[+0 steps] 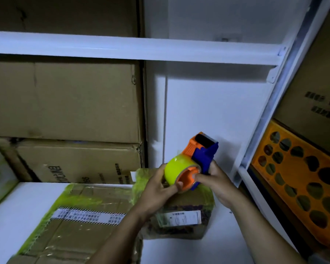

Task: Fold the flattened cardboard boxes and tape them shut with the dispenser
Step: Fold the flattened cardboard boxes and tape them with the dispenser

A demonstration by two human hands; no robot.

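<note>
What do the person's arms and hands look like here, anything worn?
Both forearms are bare, with no sleeve in view. The left hand and right hand wear no gloves, and no ring, watch or wristband shows.

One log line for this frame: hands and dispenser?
left hand: grips tape roll | right hand: holds dispenser | position: above taped boxes
</note>
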